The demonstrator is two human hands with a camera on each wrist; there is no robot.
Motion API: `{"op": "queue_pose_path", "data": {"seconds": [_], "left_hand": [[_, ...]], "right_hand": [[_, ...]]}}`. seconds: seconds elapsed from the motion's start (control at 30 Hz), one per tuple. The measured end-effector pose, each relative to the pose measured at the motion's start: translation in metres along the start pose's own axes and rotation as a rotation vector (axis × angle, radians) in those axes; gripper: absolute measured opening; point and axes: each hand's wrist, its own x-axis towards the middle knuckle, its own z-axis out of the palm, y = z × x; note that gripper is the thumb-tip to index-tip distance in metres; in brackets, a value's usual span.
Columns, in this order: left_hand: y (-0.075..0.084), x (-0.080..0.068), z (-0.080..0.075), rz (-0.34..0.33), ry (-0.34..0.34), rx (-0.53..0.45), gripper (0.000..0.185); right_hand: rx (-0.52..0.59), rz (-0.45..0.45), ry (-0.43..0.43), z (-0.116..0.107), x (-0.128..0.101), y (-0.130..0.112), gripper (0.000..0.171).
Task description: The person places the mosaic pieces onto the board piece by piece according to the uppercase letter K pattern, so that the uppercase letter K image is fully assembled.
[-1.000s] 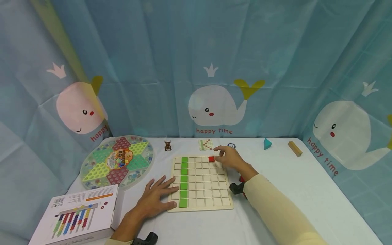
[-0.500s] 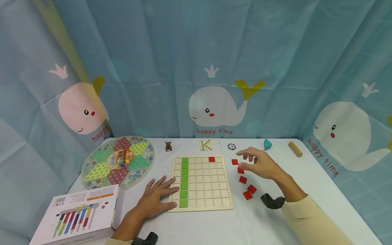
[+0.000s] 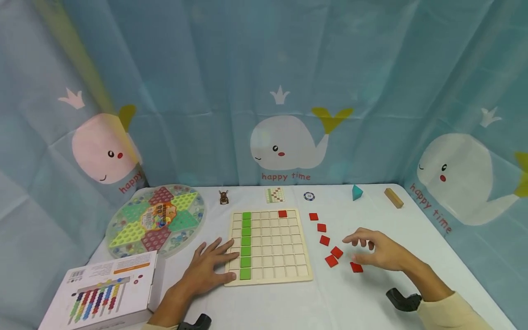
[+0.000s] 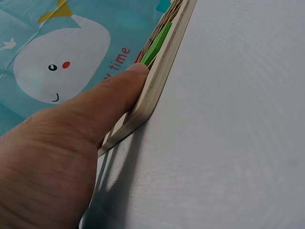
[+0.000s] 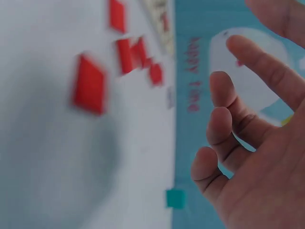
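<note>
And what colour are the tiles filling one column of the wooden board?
Green; the column tiles on the wooden board show best in the head view.

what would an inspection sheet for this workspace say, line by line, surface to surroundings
Surface: white table.
Job's things: grid board with seven green tiles in one column and one red tile in its top row; six loose red tiles right of it; pattern card behind.
Clutter: round game board, box, brown figurine, chip, teal block, wooden block.
Hands: left hand rests on the grid board's left side; right hand holds nothing, near the loose red tiles.
Cables: nothing seen.
Surroundings: blue curtain printed with whales.
</note>
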Motion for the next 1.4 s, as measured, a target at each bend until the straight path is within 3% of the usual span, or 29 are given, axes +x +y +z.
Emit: {"op": "queue_pose_path", "data": {"seconds": [0.27,0.4,0.73,0.97,1.4], "left_hand": [[-0.001,0.000,0.001,-0.009,-0.006,-0.002,0.058],[0.001,0.001,0.000,-0.002,0.005,0.000,0.057],[0.002,0.000,-0.002,-0.021,-0.004,-0.006,0.057],[0.001,0.000,-0.002,-0.005,0.005,0.008,0.056],[0.001,-0.001,-0.002,-0.005,-0.003,0.010,0.056]], "right_hand": [[0.045,0.062,-0.049,0.016,-0.024,0.030,0.030],[0.004,0.103,-0.062,0.022,-0.028,0.036,0.031],[-0.131,0.134,0.006,0.031,-0.021,0.042,0.025],[-0.125,0.094,0.091,0.031,-0.014,0.032,0.027],[-0.096,-0.047,0.278,0.026,0.026,-0.018,0.034]]}}
